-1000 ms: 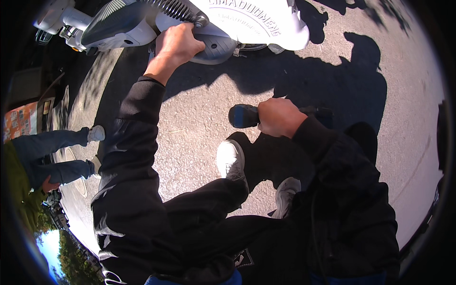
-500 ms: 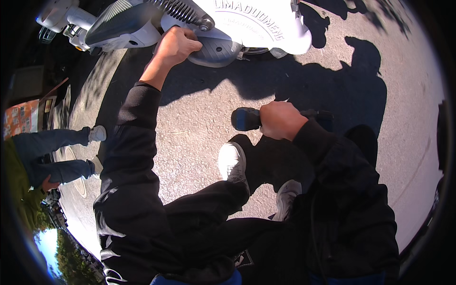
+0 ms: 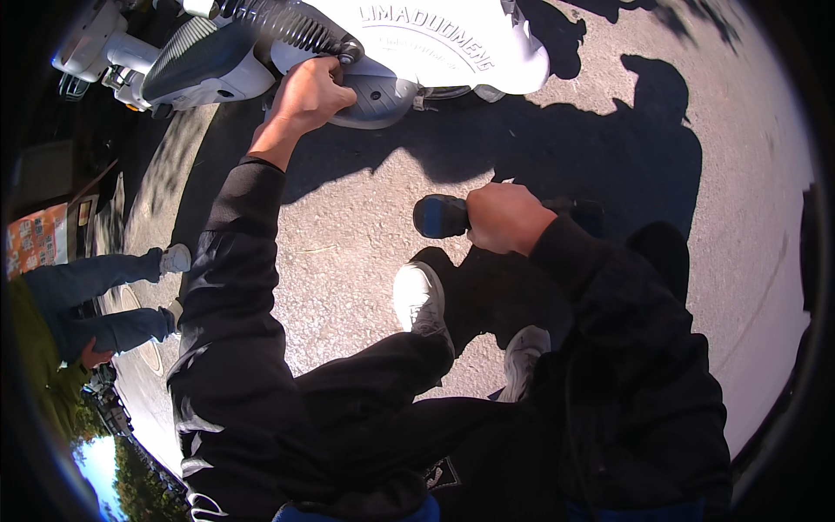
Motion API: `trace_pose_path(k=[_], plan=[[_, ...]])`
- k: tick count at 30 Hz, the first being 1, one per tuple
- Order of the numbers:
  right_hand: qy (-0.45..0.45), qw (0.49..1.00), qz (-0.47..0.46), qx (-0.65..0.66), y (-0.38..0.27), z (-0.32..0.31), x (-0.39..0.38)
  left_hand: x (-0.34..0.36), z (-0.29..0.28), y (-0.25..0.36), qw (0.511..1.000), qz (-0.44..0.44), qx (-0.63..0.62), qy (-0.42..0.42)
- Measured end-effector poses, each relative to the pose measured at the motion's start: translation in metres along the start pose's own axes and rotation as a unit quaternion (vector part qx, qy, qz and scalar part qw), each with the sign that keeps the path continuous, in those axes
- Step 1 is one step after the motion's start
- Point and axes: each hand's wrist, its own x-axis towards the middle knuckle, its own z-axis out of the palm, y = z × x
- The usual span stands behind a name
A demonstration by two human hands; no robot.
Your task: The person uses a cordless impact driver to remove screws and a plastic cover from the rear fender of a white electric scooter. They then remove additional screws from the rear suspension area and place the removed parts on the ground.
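While the left hand (image 3: 306, 90) grips the rear of the white scooter (image 3: 435, 43), fingers curled over the grey plastic edge by the coiled black spring (image 3: 287, 28), the right hand (image 3: 506, 217) is wrapped tight round a dark cylinder-shaped tool (image 3: 439, 216) held above the pavement (image 3: 365, 217). Risk: scooter could tip or roll if the hold slips on smooth plastic; tool might drop onto the white shoe (image 3: 417, 300). Pavement is rough, gritty asphalt w/ hard shadows. Another person in jeans (image 3: 87, 296) stands well apart at left.
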Motion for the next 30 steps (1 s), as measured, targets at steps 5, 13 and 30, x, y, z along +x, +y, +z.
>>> trace_pose_path(k=[5, 13, 30], plan=[[-0.007, 1.0, 0.006, 0.004, 0.0, -0.004, 0.0, -0.005, -0.002, -0.006, 1.0, -0.007, -0.025, -0.009], [-0.014, 1.0, -0.009, -0.019, -0.009, -0.008, 0.006, -0.022, -0.002, -0.024, 0.986, 0.03, -0.164, -0.001], [-0.032, 0.999, 0.031, 0.026, -0.016, -0.048, -0.013, -0.031, 0.043, -0.059, 0.727, -0.237, -0.643, -0.055]])
